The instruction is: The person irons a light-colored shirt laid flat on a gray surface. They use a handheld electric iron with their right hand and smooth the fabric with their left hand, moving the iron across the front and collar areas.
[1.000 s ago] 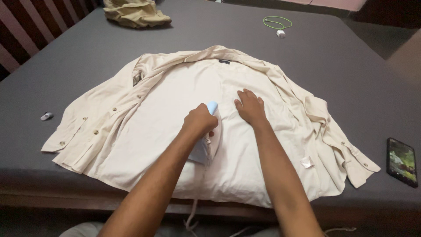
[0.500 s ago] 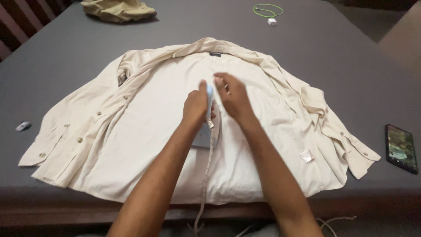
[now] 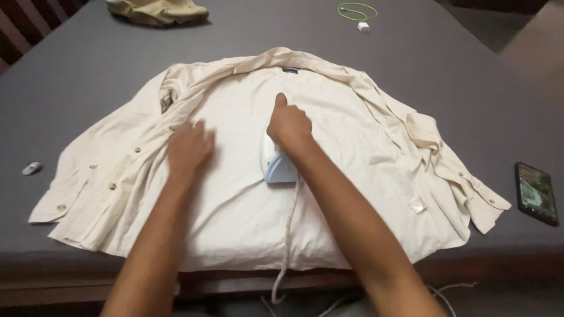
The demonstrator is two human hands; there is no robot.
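Observation:
A cream button-up shirt (image 3: 352,152) lies spread open, inside up, on a dark grey padded surface (image 3: 458,76). My right hand (image 3: 288,125) grips the handle of a white and light-blue iron (image 3: 277,167) that rests on the middle of the shirt's back panel. The iron's braided cord (image 3: 288,235) runs toward me over the front edge. My left hand (image 3: 189,148) lies flat, fingers spread, on the fabric to the left of the iron.
A dark phone (image 3: 536,192) lies at the right edge. A green cable with a white plug (image 3: 358,13) sits at the back. A crumpled tan garment (image 3: 155,10) is at the back left. A small white object (image 3: 32,168) lies at the left.
The iron passed from my left hand to my right hand. My left hand moved left and now presses flat on the shirt. The iron sits slightly farther up the fabric.

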